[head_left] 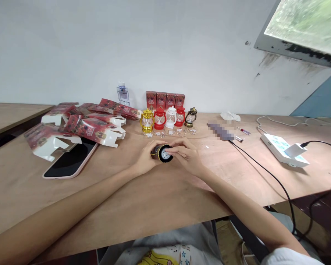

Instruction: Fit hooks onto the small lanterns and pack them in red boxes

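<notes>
A wooden table (154,206) spreads beneath and around the person's grip. Left of the grip and farther back lies a heap of opened red cartons (92,129), partly covering a phone (71,160). Well to the right sits a white power strip (276,147). Just beyond the grip stand five small lanterns (170,118) in a row, with four upright red boxes (161,100) behind them. The right hand (189,156) brings its fingertips together at the base of a dark piece (164,154); whether they pinch anything cannot be told. The left hand (148,159) is wrapped around that piece, holding it tilted, base toward the person. Between grip and lanterns lie small bits (171,131).
</notes>
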Available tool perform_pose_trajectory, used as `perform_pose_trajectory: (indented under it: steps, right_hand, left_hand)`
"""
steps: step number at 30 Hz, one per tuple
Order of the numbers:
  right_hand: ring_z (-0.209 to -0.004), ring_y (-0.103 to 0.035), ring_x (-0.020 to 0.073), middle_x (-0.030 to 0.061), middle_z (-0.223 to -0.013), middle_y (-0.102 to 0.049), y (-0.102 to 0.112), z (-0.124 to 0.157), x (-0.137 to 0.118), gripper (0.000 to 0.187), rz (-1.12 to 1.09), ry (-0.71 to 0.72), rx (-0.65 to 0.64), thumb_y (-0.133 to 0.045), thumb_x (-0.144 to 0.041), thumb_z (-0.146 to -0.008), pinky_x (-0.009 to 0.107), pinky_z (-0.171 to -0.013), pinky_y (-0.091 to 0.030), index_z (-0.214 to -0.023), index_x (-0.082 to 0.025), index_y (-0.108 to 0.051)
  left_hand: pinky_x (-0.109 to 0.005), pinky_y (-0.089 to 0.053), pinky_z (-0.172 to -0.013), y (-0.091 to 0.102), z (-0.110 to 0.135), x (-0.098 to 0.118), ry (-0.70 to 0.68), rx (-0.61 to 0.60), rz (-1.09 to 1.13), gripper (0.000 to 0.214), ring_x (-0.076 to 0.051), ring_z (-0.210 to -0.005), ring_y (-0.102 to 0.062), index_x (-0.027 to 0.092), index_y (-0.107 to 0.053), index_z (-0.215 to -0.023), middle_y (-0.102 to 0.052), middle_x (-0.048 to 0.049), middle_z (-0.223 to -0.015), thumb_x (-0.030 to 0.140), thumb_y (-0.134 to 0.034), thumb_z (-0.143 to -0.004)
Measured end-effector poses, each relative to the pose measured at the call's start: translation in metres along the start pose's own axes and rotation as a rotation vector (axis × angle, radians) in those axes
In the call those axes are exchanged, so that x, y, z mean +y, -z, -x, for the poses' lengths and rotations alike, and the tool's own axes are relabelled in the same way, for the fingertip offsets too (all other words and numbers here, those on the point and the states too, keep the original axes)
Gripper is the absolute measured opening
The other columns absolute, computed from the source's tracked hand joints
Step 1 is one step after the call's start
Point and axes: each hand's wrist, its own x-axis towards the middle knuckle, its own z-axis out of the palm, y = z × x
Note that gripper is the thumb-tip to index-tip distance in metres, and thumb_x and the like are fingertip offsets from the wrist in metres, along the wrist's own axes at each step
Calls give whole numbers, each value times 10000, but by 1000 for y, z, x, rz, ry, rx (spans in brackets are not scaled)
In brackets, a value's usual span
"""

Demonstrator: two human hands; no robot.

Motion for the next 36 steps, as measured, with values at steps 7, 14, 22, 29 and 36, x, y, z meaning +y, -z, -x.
perform_pose_trajectory:
  steps: [7, 14, 22, 29, 36]
  right_hand:
    - [-895, -607, 150, 44, -939, -611, -3, 1, -2, 145, 32, -14, 32, -561, -200, -891, 324, -782, -516, -943, -255, -685]
    - [-889, -603, 154, 41, -919, -620, 6, -2, -4, 60, 3, -67, -2, -621, -257, -854, 316, -792, -498, -901, -219, -622]
    - [-929, -608, 162, 53, -949, -632, 11, -4, -7, 90, -32, -92, -13, -608, -277, -857, 334, -813, -489, -824, -215, -552]
    - [-818, -649, 144, 37, -869, -685, 7, -1, -5, 151, -113, -90, -45, -608, -258, -854, 303, -737, -503, -733, -208, -532]
    - [-650, -622, 114, 6, -743, -692, 2, 1, -3, 80, -22, -60, 4, -626, -272, -854, 246, -605, -490, -811, -214, -662]
  left_hand:
    - [-338, -490, -851, 1, 1, 0, -1, -7, 0, 447, -232, -1024, -602, 167, -558, -1074, -629, -98, -1120, 220, -725, -663]
    - [-320, -500, -827, 0, 1, 0, 12, -2, 6, 448, -221, -1016, -605, 173, -558, -1077, -628, -93, -1127, 229, -731, -668]
    - [-323, -503, -812, 0, 1, 4, 25, -6, 27, 432, -217, -1000, -611, 178, -558, -1067, -633, -92, -1122, 250, -732, -678]
    - [-329, -493, -835, 0, 1, 1, 7, -2, -2, 434, -223, -1012, -605, 176, -563, -1067, -638, -88, -1111, 258, -737, -678]
    - [-341, -486, -838, 1, 1, 3, -19, -24, -19, 441, -224, -987, -606, 166, -568, -1078, -631, -103, -1112, 276, -733, -685]
